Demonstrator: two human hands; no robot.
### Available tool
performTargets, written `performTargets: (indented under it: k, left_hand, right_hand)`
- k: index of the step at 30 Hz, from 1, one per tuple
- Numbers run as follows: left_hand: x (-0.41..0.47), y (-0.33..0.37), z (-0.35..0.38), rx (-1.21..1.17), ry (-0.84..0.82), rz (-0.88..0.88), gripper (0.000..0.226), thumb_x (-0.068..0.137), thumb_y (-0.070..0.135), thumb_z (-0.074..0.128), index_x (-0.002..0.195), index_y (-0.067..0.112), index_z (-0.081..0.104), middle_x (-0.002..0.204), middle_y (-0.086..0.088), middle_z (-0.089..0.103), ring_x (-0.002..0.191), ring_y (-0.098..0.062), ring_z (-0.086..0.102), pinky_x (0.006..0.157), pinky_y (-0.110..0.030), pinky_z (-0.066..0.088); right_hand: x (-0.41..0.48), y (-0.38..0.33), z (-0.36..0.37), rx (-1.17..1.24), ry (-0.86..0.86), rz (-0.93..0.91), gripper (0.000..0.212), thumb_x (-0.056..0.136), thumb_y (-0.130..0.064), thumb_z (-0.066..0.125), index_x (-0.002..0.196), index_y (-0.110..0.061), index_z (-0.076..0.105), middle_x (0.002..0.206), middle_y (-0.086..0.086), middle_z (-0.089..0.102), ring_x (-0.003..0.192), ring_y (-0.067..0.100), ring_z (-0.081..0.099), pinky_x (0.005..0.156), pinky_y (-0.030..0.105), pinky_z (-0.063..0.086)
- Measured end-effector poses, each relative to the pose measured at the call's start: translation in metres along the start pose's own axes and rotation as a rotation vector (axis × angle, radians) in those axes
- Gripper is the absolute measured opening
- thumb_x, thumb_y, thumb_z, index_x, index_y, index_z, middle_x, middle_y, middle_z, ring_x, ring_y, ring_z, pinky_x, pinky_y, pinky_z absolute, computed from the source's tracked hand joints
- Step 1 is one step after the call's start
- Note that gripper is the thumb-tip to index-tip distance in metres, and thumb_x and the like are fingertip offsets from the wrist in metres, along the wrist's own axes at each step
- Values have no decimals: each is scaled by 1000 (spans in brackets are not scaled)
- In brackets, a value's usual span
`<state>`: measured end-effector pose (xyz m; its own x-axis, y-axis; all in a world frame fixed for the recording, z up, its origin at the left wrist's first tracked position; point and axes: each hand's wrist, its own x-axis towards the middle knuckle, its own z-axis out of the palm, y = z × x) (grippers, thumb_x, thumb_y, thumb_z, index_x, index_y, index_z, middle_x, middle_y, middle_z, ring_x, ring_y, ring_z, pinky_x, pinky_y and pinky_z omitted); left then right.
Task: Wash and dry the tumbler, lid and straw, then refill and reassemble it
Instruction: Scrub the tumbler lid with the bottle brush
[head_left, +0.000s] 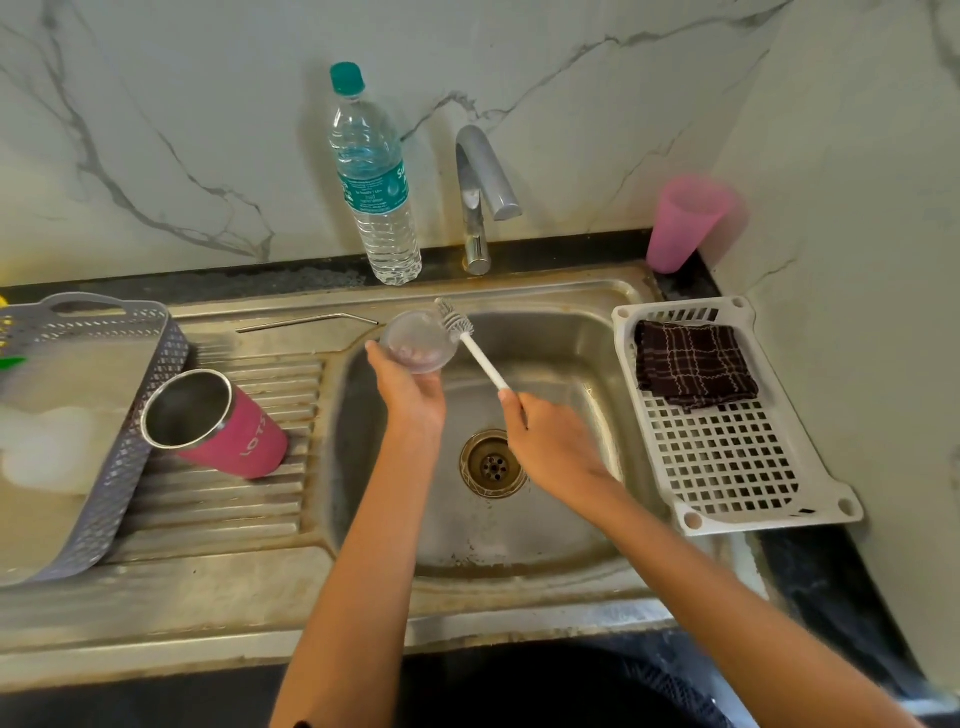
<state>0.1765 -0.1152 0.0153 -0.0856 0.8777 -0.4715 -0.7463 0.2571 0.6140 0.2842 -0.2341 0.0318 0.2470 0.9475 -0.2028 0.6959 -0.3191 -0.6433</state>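
Tumbler (218, 423) lies on its side on the drainboard, 9 o'clock of sink (587, 364), mouth toward camera. Steel body, stiff, prob. slick when wet; grasp round the pink wall. Straw (306, 322) lies at 11 o'clock: thin metal, likely to roll; pinch at mid-length. Lid (418, 340), clear plastic, light & slippery, sits over the basin at 12 o'clock, gripped at its lower edge by left hand (410, 395). Brush (467, 343) head touches lid's right rim; right hand (550, 436) is clamped on the handle end. Hands apart. Left fingertips hidden behind lid; soap film, if any, not discernible. Cloth (693, 364) on rack (727, 467), 3 o'clock.
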Motion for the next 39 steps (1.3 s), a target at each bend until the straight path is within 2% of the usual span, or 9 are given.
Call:
performTargets:
  k: [4, 12, 19, 23, 25, 29, 31, 34, 39]
  left_hand:
    - [2, -4, 1, 5, -25, -9, 39, 106, 36, 30, 115, 9, 56, 95, -8, 65, 88, -19, 63, 84, -32, 52]
    - [6, -1, 6, -85, -36, -14, 43, 106, 36, 29, 122, 6, 56, 105, -13, 63, 104, -26, 59, 109, -42, 40]
    - [-10, -14, 7, 21, -113, -68, 42, 106, 35, 26, 119, 7, 55, 106, -13, 63, 102, -23, 59, 104, -39, 42]
    - [9, 9, 14, -104, -60, -108, 47, 107, 29, 26, 144, 3, 38, 134, -19, 49, 119, -31, 53, 110, -47, 37]
    - [11, 9, 17, -108, -47, -178, 45, 107, 26, 24, 141, 2, 40, 127, -21, 52, 113, -31, 56, 107, -50, 39]
    - [-5, 9, 23, 113, -100, -243, 22, 91, 0, 26, 96, 5, 47, 90, -16, 51, 82, -27, 56, 73, -42, 48]
    - [-1, 22, 27, 124, -97, -254, 25, 80, -1, 34, 102, 2, 46, 92, -18, 50, 79, -29, 53, 69, -45, 49]
    - [10, 33, 28, 103, -67, -266, 29, 99, 10, 28, 122, 0, 43, 97, -22, 53, 83, -30, 57, 66, -46, 55]
    - [-1, 10, 32, 262, -51, -314, 38, 105, 22, 25, 112, -2, 54, 95, -21, 60, 85, -31, 60, 80, -47, 51]
  right_hand:
    - [-3, 3, -3, 43, 14, -6, 47, 102, -49, 24, 66, -24, 41, 60, -1, 49, 61, 22, 50, 60, 35, 40]
    - [-9, 0, 1, 29, 3, 1, 47, 103, -47, 24, 68, -22, 43, 61, 0, 50, 63, 23, 52, 60, 33, 36]
    - [18, -7, -10, 88, 64, 7, 48, 104, -44, 24, 66, -21, 43, 62, -1, 49, 68, 23, 52, 64, 33, 38]
    - [-12, 13, 6, -34, 118, -132, 44, 103, -44, 25, 80, -17, 50, 53, -2, 49, 49, 21, 50, 51, 33, 37]
    - [-18, 21, 7, -147, 167, -187, 40, 103, -42, 24, 85, -17, 49, 52, -4, 48, 43, 18, 48, 45, 29, 33]
    - [0, 19, -3, -312, 256, -238, 44, 101, -45, 17, 90, -17, 50, 52, -3, 50, 42, 21, 47, 43, 28, 33]
    - [1, 23, -4, -342, 249, -255, 46, 100, -46, 15, 89, -18, 50, 50, -5, 48, 39, 19, 45, 39, 27, 32]
    - [-8, 33, -2, -354, 247, -249, 48, 101, -47, 13, 83, -19, 47, 46, -9, 40, 34, 16, 41, 36, 24, 28]
    - [5, 14, 4, -345, 308, -293, 50, 100, -45, 16, 85, -15, 53, 46, -4, 46, 35, 20, 46, 36, 26, 31]
